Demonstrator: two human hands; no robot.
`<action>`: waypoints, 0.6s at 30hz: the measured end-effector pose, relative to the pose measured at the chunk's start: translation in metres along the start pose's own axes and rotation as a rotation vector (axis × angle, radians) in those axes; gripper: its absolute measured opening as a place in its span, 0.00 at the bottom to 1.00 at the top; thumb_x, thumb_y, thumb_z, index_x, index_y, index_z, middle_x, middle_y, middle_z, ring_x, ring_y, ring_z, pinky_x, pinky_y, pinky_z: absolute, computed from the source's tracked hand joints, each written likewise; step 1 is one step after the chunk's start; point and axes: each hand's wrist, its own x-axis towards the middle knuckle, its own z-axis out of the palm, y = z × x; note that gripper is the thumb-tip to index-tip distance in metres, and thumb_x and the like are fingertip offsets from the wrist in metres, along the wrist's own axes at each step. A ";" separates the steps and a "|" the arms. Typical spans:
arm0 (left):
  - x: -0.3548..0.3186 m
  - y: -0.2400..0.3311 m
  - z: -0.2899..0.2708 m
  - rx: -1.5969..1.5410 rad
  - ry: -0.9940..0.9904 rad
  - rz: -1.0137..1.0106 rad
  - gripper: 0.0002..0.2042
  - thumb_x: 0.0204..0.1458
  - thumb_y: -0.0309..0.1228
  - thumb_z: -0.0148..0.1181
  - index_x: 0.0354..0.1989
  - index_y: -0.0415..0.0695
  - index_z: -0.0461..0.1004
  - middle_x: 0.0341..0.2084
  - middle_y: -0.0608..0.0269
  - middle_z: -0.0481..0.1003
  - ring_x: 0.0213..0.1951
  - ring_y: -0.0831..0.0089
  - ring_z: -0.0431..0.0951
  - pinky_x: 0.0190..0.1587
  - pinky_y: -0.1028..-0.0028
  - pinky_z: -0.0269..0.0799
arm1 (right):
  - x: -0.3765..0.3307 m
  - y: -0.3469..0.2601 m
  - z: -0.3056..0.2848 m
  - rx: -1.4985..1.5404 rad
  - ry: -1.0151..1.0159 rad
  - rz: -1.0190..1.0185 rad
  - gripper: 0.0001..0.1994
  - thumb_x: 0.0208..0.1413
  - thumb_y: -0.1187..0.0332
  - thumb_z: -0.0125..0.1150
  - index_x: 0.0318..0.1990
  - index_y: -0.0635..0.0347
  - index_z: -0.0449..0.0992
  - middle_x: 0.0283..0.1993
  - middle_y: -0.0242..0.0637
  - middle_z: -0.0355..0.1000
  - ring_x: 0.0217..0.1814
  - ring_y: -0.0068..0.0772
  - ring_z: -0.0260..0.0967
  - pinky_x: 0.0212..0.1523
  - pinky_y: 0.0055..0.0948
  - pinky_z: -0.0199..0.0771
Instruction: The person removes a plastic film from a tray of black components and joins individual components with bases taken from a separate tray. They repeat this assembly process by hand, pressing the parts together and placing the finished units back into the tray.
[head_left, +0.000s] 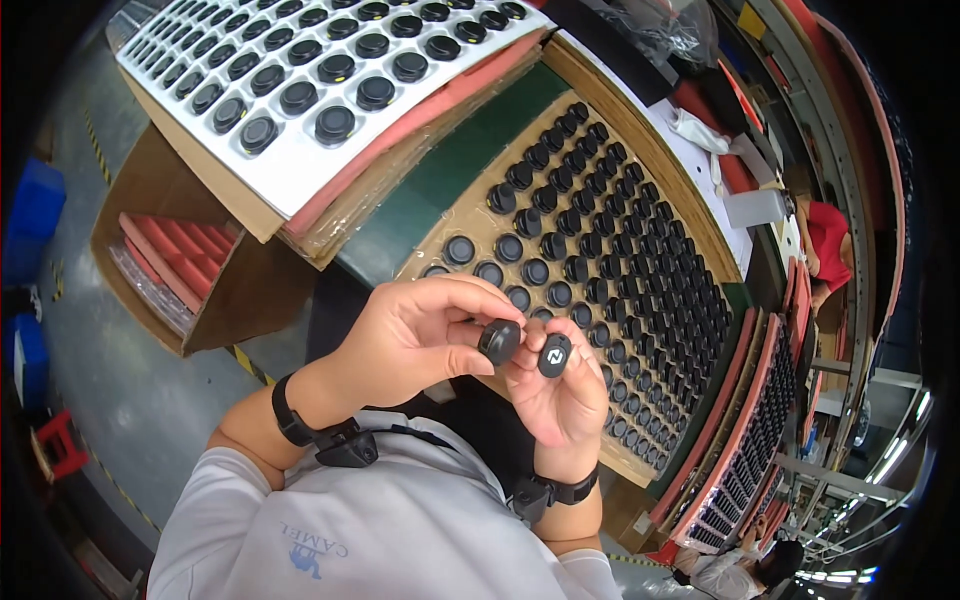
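In front of my chest, my left hand (415,325) pinches a round black cap-like part (499,342) between thumb and fingers. My right hand (560,405) grips a small black oval piece (555,356) with a white mark on its face. The two pieces are close together, with a narrow gap between them. Just beyond my hands, a brown board (432,246) bears many rows of similar round black parts (535,271). My hands cover some of the nearest ones. The exact kind of these parts is unclear.
A white tray (290,185) of black parts lies on pink sheets and cardboard at the upper left. Below it stands an open carton (240,290) with red trays. More loaded boards (745,440) are at the right, and other people (828,245) are farther off.
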 end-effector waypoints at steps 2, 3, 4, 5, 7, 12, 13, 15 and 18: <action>0.001 -0.002 0.000 0.008 -0.025 -0.001 0.19 0.43 0.25 0.67 0.44 0.33 0.72 0.42 0.51 0.71 0.45 0.66 0.73 0.49 0.69 0.71 | -0.002 0.000 -0.002 0.019 0.016 -0.015 0.11 0.57 0.70 0.53 0.45 0.66 0.69 0.43 0.42 0.68 0.42 0.33 0.68 0.43 0.29 0.69; 0.001 -0.004 0.001 0.009 -0.030 -0.006 0.19 0.43 0.25 0.67 0.44 0.33 0.72 0.42 0.51 0.71 0.45 0.66 0.73 0.49 0.69 0.71 | -0.003 0.000 -0.002 0.028 0.024 -0.023 0.12 0.57 0.69 0.53 0.45 0.66 0.69 0.43 0.42 0.68 0.41 0.33 0.68 0.43 0.29 0.69; 0.000 -0.005 0.001 0.029 -0.022 -0.003 0.19 0.43 0.25 0.67 0.44 0.33 0.72 0.42 0.51 0.71 0.45 0.65 0.73 0.48 0.69 0.71 | -0.004 -0.001 -0.002 0.032 0.023 -0.026 0.12 0.57 0.69 0.53 0.45 0.66 0.69 0.43 0.42 0.68 0.41 0.33 0.68 0.43 0.29 0.69; 0.000 -0.006 0.002 0.049 -0.015 0.000 0.19 0.43 0.25 0.67 0.44 0.33 0.72 0.42 0.51 0.71 0.45 0.65 0.73 0.48 0.69 0.71 | -0.005 -0.002 0.000 -0.035 0.037 -0.088 0.12 0.57 0.69 0.54 0.45 0.66 0.69 0.43 0.42 0.68 0.41 0.32 0.68 0.43 0.29 0.69; -0.001 -0.006 0.003 0.071 -0.008 0.001 0.19 0.43 0.25 0.67 0.44 0.33 0.72 0.42 0.52 0.71 0.45 0.65 0.73 0.48 0.70 0.72 | -0.006 -0.005 0.004 -0.171 0.065 -0.211 0.12 0.56 0.69 0.55 0.45 0.66 0.69 0.42 0.41 0.67 0.39 0.31 0.67 0.43 0.29 0.69; -0.002 0.001 0.008 0.539 -0.025 0.159 0.18 0.42 0.26 0.68 0.42 0.34 0.73 0.40 0.52 0.73 0.43 0.64 0.75 0.45 0.72 0.72 | -0.016 -0.010 0.010 -0.797 0.081 -0.478 0.13 0.56 0.69 0.55 0.46 0.66 0.69 0.40 0.41 0.67 0.39 0.31 0.65 0.43 0.28 0.67; -0.001 0.003 0.008 0.698 -0.066 0.247 0.18 0.42 0.26 0.68 0.42 0.34 0.73 0.40 0.52 0.74 0.42 0.64 0.76 0.44 0.72 0.72 | -0.016 -0.012 0.010 -0.969 0.062 -0.506 0.13 0.55 0.69 0.56 0.46 0.66 0.68 0.39 0.41 0.67 0.38 0.30 0.64 0.41 0.27 0.66; -0.001 0.006 0.010 0.857 -0.109 0.336 0.17 0.42 0.26 0.68 0.41 0.34 0.74 0.39 0.52 0.74 0.41 0.64 0.76 0.43 0.73 0.73 | -0.016 -0.014 0.010 -1.316 0.025 -0.558 0.13 0.55 0.70 0.56 0.45 0.66 0.67 0.37 0.40 0.67 0.36 0.29 0.63 0.39 0.25 0.64; -0.002 0.007 0.018 0.860 -0.080 0.345 0.16 0.40 0.24 0.68 0.40 0.35 0.74 0.37 0.51 0.75 0.38 0.63 0.77 0.40 0.73 0.73 | -0.010 -0.009 0.014 -1.340 0.015 -0.693 0.12 0.56 0.70 0.55 0.45 0.66 0.65 0.35 0.39 0.66 0.33 0.27 0.61 0.36 0.23 0.62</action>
